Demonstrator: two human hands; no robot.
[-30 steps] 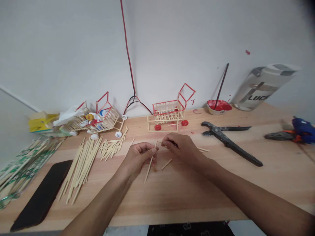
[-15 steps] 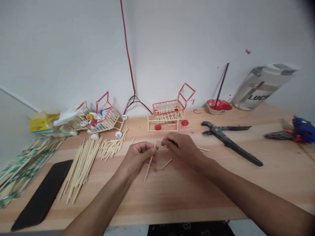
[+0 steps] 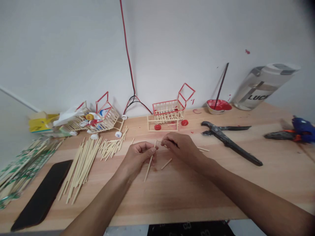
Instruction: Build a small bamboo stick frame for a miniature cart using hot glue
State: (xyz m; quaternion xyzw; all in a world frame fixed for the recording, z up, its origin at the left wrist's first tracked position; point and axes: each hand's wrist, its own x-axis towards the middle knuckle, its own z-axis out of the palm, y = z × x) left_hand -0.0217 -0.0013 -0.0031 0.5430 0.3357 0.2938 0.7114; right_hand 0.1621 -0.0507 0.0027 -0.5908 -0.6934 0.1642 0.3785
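Note:
Between thumb and fingers, my left hand (image 3: pixel 141 153) pinches a thin wooden stick (image 3: pixel 148 168), which slants down toward me. My right hand (image 3: pixel 177 145) is closed on a short wooden stick (image 3: pixel 158 141), whose end meets or nearly meets the top of the longer one; most of it is hidden by the fingers. A loose short stick piece (image 3: pixel 166 164) lies on the table just below my hands. Beyond them stands a miniature shopping cart (image 3: pixel 168 111) built of sticks, with red rims and red wheels. A rectangular stick frame (image 3: pixel 148 124) stands against its front.
Left lie long sticks (image 3: pixel 80 170), short cut sticks (image 3: pixel 112 147), a black phone (image 3: pixel 41 195) and wrapped chopsticks (image 3: pixel 24 167). Two more carts (image 3: pixel 108 119) stand behind. To the right are black pliers (image 3: pixel 228 141), a red paint bowl (image 3: pixel 219 106) with a brush, a plastic jug (image 3: pixel 263 87) and a blue glue gun (image 3: pixel 301 129).

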